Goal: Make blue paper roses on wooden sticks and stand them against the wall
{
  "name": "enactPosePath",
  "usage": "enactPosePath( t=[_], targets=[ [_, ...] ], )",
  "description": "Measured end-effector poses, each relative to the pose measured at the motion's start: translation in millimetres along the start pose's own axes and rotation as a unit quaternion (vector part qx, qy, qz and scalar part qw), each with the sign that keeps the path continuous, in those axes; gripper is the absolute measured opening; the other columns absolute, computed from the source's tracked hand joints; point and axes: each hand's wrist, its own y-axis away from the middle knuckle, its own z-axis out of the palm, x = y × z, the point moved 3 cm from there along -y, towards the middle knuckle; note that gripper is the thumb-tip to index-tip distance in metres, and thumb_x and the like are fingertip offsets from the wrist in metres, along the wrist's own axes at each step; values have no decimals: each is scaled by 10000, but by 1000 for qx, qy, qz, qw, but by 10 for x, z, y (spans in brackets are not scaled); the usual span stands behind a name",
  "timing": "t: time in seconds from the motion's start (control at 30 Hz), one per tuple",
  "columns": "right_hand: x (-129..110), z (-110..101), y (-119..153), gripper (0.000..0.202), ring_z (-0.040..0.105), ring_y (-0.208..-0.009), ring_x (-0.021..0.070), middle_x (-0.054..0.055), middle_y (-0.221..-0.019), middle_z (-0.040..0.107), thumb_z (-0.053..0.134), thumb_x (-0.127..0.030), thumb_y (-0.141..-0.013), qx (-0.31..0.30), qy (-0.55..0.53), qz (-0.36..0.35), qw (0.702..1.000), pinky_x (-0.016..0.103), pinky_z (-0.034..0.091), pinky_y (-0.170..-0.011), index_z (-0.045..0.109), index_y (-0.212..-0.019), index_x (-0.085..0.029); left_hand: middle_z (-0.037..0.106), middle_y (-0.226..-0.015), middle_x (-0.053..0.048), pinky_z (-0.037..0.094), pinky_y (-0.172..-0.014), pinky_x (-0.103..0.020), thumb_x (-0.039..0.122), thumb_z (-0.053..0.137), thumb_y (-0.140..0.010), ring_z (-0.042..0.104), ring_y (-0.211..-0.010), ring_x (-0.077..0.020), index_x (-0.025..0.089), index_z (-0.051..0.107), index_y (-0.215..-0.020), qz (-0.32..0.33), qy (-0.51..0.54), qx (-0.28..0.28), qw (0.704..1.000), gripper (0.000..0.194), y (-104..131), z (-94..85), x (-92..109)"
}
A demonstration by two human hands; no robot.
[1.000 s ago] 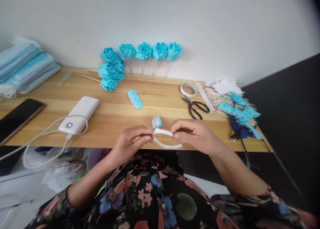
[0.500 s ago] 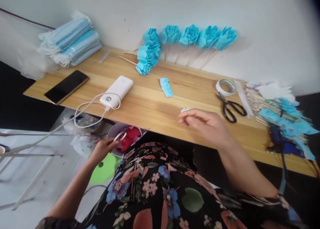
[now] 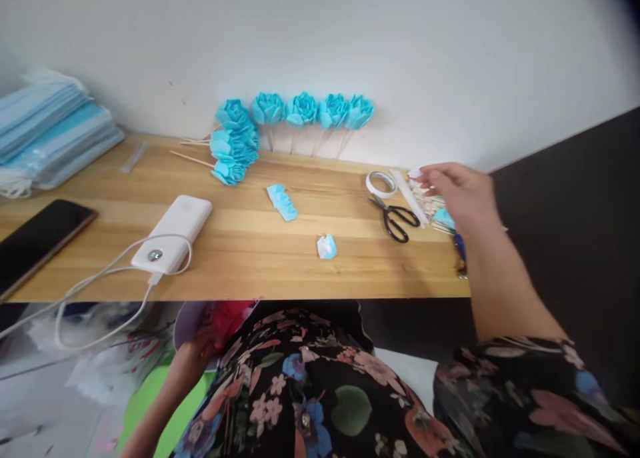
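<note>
My right hand [image 3: 460, 191] reaches over the pile of thin sticks [image 3: 430, 195] at the table's right end. Thumb and fingertips are pinched together at a small white piece [image 3: 415, 173]. Low on the left, my left hand [image 3: 198, 351] hangs over a bin [image 3: 185, 318] holding red scraps; its fingers are blurred and partly hidden. On the wooden table lie a ruffled blue petal strip [image 3: 282, 202] and a small blue-and-white folded piece [image 3: 327, 246]. Black-handled scissors [image 3: 395, 218] and a roll of white tape [image 3: 381, 185] lie left of my right hand.
Several blue fabric flowers [image 3: 303, 109] on sticks lean on the wall, others lie in a cluster [image 3: 234, 145]. A white power bank [image 3: 175, 231] with a cable, a phone [image 3: 43, 238] and a stack of face masks [image 3: 55, 131] occupy the left. A clear strip [image 3: 410, 197] borders the sticks.
My right hand has moved right to the stick pile, leaving the small folded piece on the table. My left hand has lowered toward the bin; its white loop no longer shows. The view has shifted right.
</note>
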Motion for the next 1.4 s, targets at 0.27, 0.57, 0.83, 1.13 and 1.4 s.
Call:
enactPosePath(
  t=[0.27, 0.57, 0.83, 1.13, 1.4],
  targets=[
    [405, 717, -361, 316, 662, -1113, 324, 165, -1206, 742, 569, -290, -923, -204, 350, -120, 906, 391, 460, -897, 754, -1142, -158, 602, -704, 5, 431, -591, -223, 184, 438, -978, 569, -631, -131, 210, 558, -760, 225, 164, 41, 960, 251, -73, -991, 1587],
    [657, 592, -535, 303, 687, -901, 269, 124, -994, 777, 504, -349, -941, -111, 301, -54, 945, 340, 453, -748, 741, -1029, -182, 642, -741, 10, 451, -650, -179, 48, 443, -945, 602, -685, -83, 175, 623, -808, 351, 207, 19, 913, 259, -863, -1358, 2803],
    [93, 488, -331, 399, 501, -577, 115, -56, -619, 507, 738, -609, -779, -101, -401, 33, 910, 306, 531, -723, 671, -842, -221, 677, -794, -19, 466, -666, -229, 190, 547, -949, 608, -733, -118, 161, 703, -910, 336, 284, 67, 895, 163, -1701, -1396, 3322],
    [-511, 938, -171, 516, 426, -489, 96, -64, -498, 435, 804, -642, -719, -283, -482, 52, 828, 274, 476, -583, 552, -600, -208, 725, -952, -109, 511, -618, -246, 440, 650, -924, 651, -816, -175, 126, 727, -1091, 280, 500, -78, 816, 363, -2172, -1330, 3380],
    [-803, 1029, -294, 472, 575, -677, 161, 1, -663, 593, 701, -676, -798, -286, -527, -31, 799, 343, 533, -782, 655, -728, -211, 623, -663, -36, 483, -670, -285, 384, 769, -809, 610, -712, -169, 141, 721, -810, 340, 620, -117, 697, 248, -2162, -1535, 3389]
  ],
)
